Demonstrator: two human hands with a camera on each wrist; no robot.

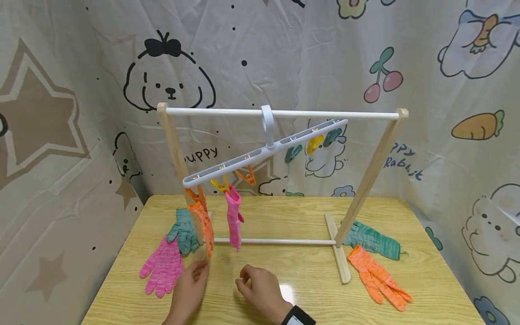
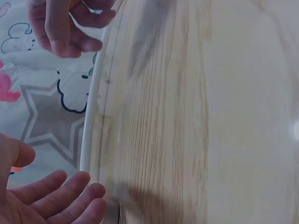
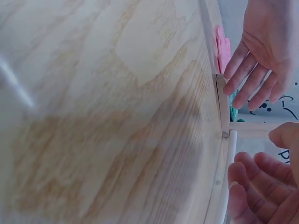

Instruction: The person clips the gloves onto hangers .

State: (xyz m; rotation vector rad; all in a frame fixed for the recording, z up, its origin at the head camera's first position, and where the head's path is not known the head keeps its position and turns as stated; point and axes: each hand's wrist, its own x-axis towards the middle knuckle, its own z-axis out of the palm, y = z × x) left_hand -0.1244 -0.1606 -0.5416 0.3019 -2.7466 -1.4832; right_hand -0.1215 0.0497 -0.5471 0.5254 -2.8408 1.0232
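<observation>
My left hand (image 1: 188, 289) is just below an orange glove (image 1: 204, 228), which hangs from an orange clip (image 1: 197, 195). In the left wrist view its fingers are spread and hold nothing. To its right, my right hand (image 1: 262, 289) hovers over the table, fingers loosely bent around nothing. A pink glove (image 1: 233, 219) hangs from a yellow clip (image 1: 220, 185) beside the orange one. Both clips belong to a grey clip hanger (image 1: 229, 167), tilted down to the left, its hook (image 1: 266, 122) over a white rod (image 1: 333, 114).
A wooden frame (image 1: 367, 180) carries the rod. At left on the table (image 1: 284, 210) lie a pink glove (image 1: 164, 266) and a teal glove (image 1: 184, 230); at right, another teal glove (image 1: 373, 239) and an orange glove (image 1: 378, 277). Unloaded clips (image 1: 315, 144) hang on the hanger's right half.
</observation>
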